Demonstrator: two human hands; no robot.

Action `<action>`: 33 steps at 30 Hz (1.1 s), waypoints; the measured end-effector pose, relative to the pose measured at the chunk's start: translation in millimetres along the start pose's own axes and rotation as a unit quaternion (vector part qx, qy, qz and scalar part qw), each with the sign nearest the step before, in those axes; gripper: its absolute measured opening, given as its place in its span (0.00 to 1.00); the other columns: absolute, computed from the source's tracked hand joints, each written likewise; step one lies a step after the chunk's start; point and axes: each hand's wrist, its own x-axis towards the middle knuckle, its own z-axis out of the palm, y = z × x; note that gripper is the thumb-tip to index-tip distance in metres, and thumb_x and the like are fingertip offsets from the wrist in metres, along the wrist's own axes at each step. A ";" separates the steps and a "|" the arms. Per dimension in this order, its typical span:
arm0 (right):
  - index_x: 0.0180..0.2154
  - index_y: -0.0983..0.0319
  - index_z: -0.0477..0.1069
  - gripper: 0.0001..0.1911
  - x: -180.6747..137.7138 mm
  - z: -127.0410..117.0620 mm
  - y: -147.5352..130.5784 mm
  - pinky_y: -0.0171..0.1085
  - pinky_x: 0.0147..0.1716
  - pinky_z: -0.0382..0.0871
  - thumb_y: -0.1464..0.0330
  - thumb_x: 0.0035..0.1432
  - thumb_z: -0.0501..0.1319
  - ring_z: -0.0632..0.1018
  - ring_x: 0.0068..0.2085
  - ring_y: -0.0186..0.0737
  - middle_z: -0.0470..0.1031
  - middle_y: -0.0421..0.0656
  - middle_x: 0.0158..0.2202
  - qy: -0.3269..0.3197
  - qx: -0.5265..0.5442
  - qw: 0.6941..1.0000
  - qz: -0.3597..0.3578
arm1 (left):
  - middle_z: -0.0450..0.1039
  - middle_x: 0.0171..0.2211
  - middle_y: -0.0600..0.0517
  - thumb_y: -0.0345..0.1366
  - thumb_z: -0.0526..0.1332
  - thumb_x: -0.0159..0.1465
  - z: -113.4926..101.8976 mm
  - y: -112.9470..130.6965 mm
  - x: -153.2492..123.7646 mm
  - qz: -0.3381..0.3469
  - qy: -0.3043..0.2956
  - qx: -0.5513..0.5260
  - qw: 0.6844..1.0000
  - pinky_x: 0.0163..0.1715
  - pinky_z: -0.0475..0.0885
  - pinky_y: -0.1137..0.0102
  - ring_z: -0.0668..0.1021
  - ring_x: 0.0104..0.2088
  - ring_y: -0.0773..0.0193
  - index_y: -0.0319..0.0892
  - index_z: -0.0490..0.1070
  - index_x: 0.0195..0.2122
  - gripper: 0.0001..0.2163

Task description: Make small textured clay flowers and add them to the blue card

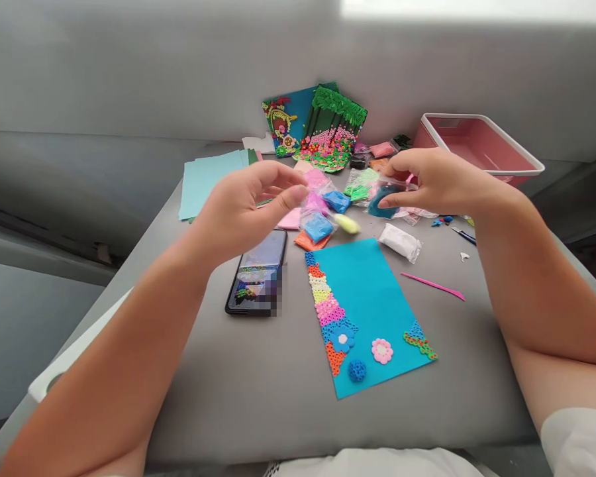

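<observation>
My left hand (255,205) is over the left side of a pile of clay packets, fingers bent, thumb and fingertips a little apart. Nothing shows clearly between them. A packet of dark teal clay (381,204) in clear plastic is between the thumb and fingers of my right hand (420,177). Nearest my left fingertips are pink clay packets (318,179), with a blue packet (318,227) lower down. In front lies a blue sheet (372,291) edged with bands of small coloured clay rings. It also bears a blue flower (342,338), a pink flower (382,351) and a dark blue ball (357,370).
A phone (261,265) lies left of the sheet. To its right are a white clay packet (400,242), a pink stick tool (432,285) and a dark-handled tool (464,235). Behind stand decorated pictures (335,109), a pink bin (481,142) and light blue sheets (206,182).
</observation>
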 end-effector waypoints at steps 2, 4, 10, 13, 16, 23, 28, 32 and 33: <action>0.37 0.55 0.74 0.15 -4.4 2.0 -18.1 0.46 0.38 0.66 0.53 0.59 0.72 0.75 0.39 0.47 0.78 0.43 0.38 0.053 0.039 0.996 -0.063 | 0.87 0.51 0.46 0.50 0.66 0.70 6.1 3.7 -2.2 0.011 -0.051 -0.039 0.998 0.58 0.81 0.57 0.87 0.52 0.53 0.44 0.80 0.48 0.15; 0.38 0.54 0.76 0.14 -8.0 8.0 -36.0 0.47 0.41 0.69 0.53 0.60 0.73 0.77 0.41 0.47 0.79 0.43 0.40 0.108 0.109 0.981 -0.122 | 0.85 0.56 0.45 0.51 0.68 0.68 13.0 8.7 -5.2 0.023 -0.090 -0.071 0.993 0.58 0.82 0.58 0.86 0.54 0.52 0.43 0.79 0.53 0.19; 0.43 0.56 0.82 0.08 -12.4 38.7 -77.4 0.46 0.45 0.75 0.62 0.63 0.73 0.79 0.44 0.45 0.83 0.43 0.41 0.195 0.280 0.905 -0.253 | 0.87 0.44 0.51 0.45 0.73 0.62 26.3 24.2 -11.8 0.040 -0.074 -0.070 0.994 0.42 0.85 0.65 0.87 0.44 0.58 0.45 0.81 0.50 0.17; 0.47 0.57 0.82 0.12 -6.6 49.4 -78.5 0.44 0.46 0.75 0.57 0.68 0.69 0.80 0.46 0.45 0.84 0.45 0.45 0.197 0.334 0.890 -0.238 | 0.87 0.42 0.54 0.40 0.72 0.64 22.5 25.1 -10.4 0.042 -0.032 -0.055 0.997 0.41 0.86 0.66 0.86 0.39 0.61 0.46 0.82 0.45 0.10; 0.50 0.60 0.79 0.22 4.9 57.5 -67.1 0.43 0.43 0.73 0.49 0.73 0.61 0.80 0.45 0.44 0.82 0.48 0.48 0.169 0.291 0.928 -0.159 | 0.88 0.46 0.53 0.39 0.70 0.65 13.5 19.3 -6.0 0.047 0.031 -0.032 0.998 0.47 0.85 0.63 0.87 0.44 0.59 0.47 0.83 0.44 0.08; 0.43 0.61 0.79 0.11 21.9 86.8 -49.3 0.43 0.44 0.67 0.63 0.62 0.72 0.78 0.47 0.50 0.81 0.51 0.46 0.027 0.055 0.994 -0.090 | 0.84 0.43 0.52 0.44 0.70 0.68 -3.2 10.2 -1.8 0.013 0.114 0.030 0.993 0.46 0.83 0.57 0.84 0.43 0.57 0.44 0.80 0.46 0.12; 0.32 0.60 0.79 0.02 22.1 85.1 -40.0 0.40 0.33 0.61 0.73 0.54 0.70 0.75 0.35 0.43 0.79 0.48 0.38 -0.009 0.007 0.999 -0.051 | 0.83 0.39 0.53 0.37 0.70 0.66 0.2 9.1 -0.2 0.026 0.134 0.040 0.990 0.44 0.80 0.60 0.81 0.39 0.62 0.41 0.81 0.43 0.07; 0.28 0.61 0.76 0.06 17.5 68.1 -45.2 0.45 0.39 0.67 0.75 0.57 0.65 0.78 0.38 0.49 0.79 0.50 0.34 0.066 0.001 0.998 -0.017 | 0.84 0.39 0.52 0.38 0.69 0.66 5.4 6.5 1.2 0.020 0.132 0.045 0.990 0.36 0.77 0.64 0.82 0.40 0.60 0.44 0.82 0.42 0.06; 0.33 0.61 0.79 0.06 14.9 63.7 -50.0 0.47 0.41 0.69 0.73 0.63 0.63 0.79 0.41 0.50 0.81 0.51 0.38 0.099 0.017 0.995 -0.021 | 0.85 0.40 0.52 0.38 0.68 0.66 6.6 6.0 0.9 0.019 0.114 0.041 0.992 0.34 0.76 0.64 0.82 0.40 0.59 0.45 0.82 0.42 0.06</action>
